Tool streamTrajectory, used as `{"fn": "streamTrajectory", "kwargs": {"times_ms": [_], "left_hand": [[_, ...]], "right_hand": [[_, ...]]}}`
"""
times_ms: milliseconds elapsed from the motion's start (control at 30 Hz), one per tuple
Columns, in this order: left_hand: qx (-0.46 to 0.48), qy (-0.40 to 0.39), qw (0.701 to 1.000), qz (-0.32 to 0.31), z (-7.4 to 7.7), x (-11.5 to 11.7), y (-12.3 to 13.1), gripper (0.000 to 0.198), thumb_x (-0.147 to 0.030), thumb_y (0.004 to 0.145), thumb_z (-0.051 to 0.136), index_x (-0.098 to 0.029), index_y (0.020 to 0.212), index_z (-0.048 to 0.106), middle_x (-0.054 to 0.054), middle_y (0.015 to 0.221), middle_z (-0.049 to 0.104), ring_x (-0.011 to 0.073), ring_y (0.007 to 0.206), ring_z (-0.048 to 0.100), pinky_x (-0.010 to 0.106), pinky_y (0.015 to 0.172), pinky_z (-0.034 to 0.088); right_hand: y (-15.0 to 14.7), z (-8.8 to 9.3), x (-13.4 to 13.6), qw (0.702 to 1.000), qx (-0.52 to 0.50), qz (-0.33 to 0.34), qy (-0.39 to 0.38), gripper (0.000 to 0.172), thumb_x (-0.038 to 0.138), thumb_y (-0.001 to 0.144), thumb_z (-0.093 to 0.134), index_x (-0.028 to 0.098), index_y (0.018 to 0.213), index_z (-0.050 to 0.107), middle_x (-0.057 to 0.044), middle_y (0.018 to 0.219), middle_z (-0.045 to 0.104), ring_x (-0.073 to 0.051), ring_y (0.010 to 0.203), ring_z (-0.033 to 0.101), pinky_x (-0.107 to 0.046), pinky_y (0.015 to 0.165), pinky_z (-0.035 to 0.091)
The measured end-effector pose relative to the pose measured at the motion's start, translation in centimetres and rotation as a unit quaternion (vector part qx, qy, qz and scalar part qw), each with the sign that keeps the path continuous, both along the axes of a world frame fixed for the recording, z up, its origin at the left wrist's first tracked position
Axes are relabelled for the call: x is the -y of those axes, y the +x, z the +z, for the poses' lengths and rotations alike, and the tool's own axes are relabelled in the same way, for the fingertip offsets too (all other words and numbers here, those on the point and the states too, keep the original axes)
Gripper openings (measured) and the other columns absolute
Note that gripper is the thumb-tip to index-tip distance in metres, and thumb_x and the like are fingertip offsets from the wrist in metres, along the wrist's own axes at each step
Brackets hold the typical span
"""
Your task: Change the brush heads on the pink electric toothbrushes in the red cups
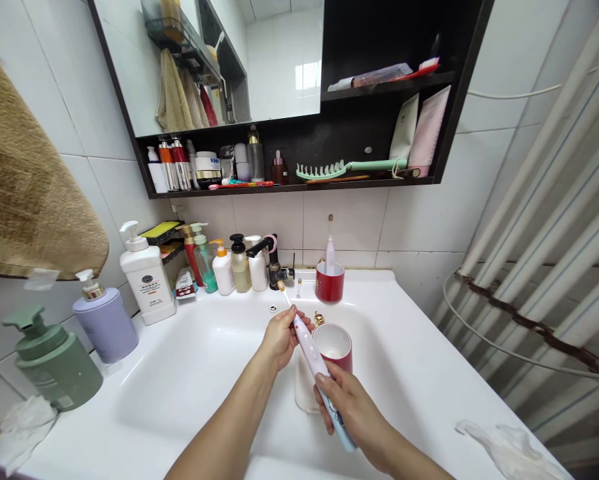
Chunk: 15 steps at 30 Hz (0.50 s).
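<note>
Gripping the electric toothbrush [312, 351] above the sink [189, 373] before me, the left hand [282, 335] held near its neck and the right hand [352, 398] its lower handle, I think for steadier control

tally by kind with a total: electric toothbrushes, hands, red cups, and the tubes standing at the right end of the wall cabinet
Electric toothbrushes: 2 (one held, one standing in a cup)
Hands: 2
Red cups: 2
Standing tubes: 2
Total: 8
</note>
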<state>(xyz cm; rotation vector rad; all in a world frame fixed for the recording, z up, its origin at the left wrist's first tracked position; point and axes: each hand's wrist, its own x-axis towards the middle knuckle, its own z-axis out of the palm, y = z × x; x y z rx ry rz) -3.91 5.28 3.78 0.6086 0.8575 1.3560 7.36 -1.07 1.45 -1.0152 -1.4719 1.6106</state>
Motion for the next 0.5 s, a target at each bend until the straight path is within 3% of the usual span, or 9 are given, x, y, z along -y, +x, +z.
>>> {"fn": "streamTrajectory", "kwargs": {"times_ms": [233, 500], "left_hand": [[-0.016, 0.026, 1.0, 0.004, 0.22, 0.35, 0.5, 0.016, -0.025, 0.068, 0.045, -0.011, 0.061, 0.046, 0.001, 0.049, 0.053, 0.0096, 0.045, 0.053, 0.021, 0.05, 0.04], [-0.012, 0.034, 0.999, -0.019, 0.16, 0.4, 0.45, 0.017, -0.029, 0.065, 0.048, -0.012, 0.062, 0.046, 0.0, 0.05, 0.052, 0.0095, 0.047, 0.052, 0.022, 0.052, 0.039]], "right_hand": [[-0.14, -0.5, -0.16, 0.996, 0.047, -0.044, 0.062, 0.028, 0.036, 0.07, 0.039, 0.017, 0.09, 0.039, 0.008, 0.046, 0.036, -0.005, 0.035, 0.034, -0.018, 0.037, 0.029], [-0.31, -0.73, -0.16, 1.0, -0.008, 0.01, 0.017, 0.026, 0.042, 0.07, 0.037, 0.017, 0.078, 0.039, 0.006, 0.053, 0.04, -0.004, 0.034, 0.036, -0.019, 0.036, 0.028]]}}
